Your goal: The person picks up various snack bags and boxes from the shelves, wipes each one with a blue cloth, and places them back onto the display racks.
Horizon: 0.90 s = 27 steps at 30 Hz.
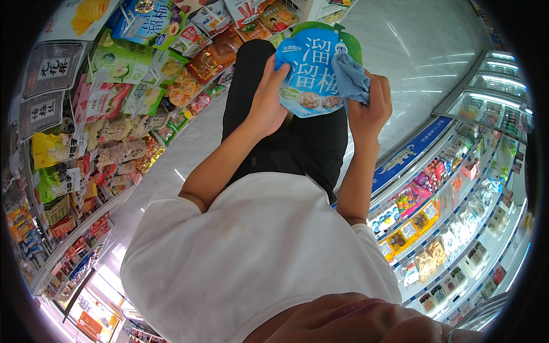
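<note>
A blue snack pouch [309, 73] with a green leaf-shaped top is held up over my lap, its printed front facing me. My left hand [271, 92] grips the pouch by its left edge, thumb on the front. In my right hand [372, 103] is a bunched light-blue cloth [351, 75], pressed against the right side of the pouch's front. The cloth covers part of the print there. The fingers of my right hand are partly hidden behind the cloth.
Racks of hanging snack bags [124, 98] rise close on my left. A lit refrigerated display case [446, 206] with several shelves of packaged food curves along my right. Between them lies the grey shiny floor [411, 55]. My legs in black trousers [246, 77] are bent beneath the pouch.
</note>
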Motion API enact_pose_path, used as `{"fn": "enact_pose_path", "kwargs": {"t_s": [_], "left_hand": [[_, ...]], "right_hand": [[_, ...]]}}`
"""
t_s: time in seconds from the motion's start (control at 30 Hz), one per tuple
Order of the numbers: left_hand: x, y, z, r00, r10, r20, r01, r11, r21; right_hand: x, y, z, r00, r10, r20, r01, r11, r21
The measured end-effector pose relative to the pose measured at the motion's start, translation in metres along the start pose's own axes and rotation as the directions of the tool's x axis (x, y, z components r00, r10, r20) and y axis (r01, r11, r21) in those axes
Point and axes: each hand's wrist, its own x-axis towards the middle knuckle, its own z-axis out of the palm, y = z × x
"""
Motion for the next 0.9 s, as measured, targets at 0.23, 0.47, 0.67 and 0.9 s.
{"fn": "enact_pose_path", "kwargs": {"t_s": [0.23, 0.47, 0.67, 0.9], "left_hand": [[-0.002, -0.019, 0.009, 0.977, 0.146, 0.153, -0.179, 0.955, 0.235], [-0.007, 0.000, 0.009, 0.872, 0.240, 0.428, -0.440, 0.768, 0.466], [0.001, 0.007, 0.006, 0.698, 0.543, 0.467, -0.680, 0.298, 0.670], [-0.014, 0.006, -0.010, 0.984, -0.152, 0.090, 0.129, 0.967, 0.219]], "right_hand": [[-0.027, -0.013, 0.028, 0.972, 0.212, -0.102, -0.184, 0.955, 0.232], [-0.031, -0.033, 0.027, 0.605, 0.791, 0.096, -0.457, 0.245, 0.855], [-0.052, -0.011, 0.026, 0.565, 0.553, 0.612, -0.441, -0.425, 0.791], [-0.101, 0.009, 0.041, 0.446, 0.605, 0.660, -0.520, -0.425, 0.741]]}}
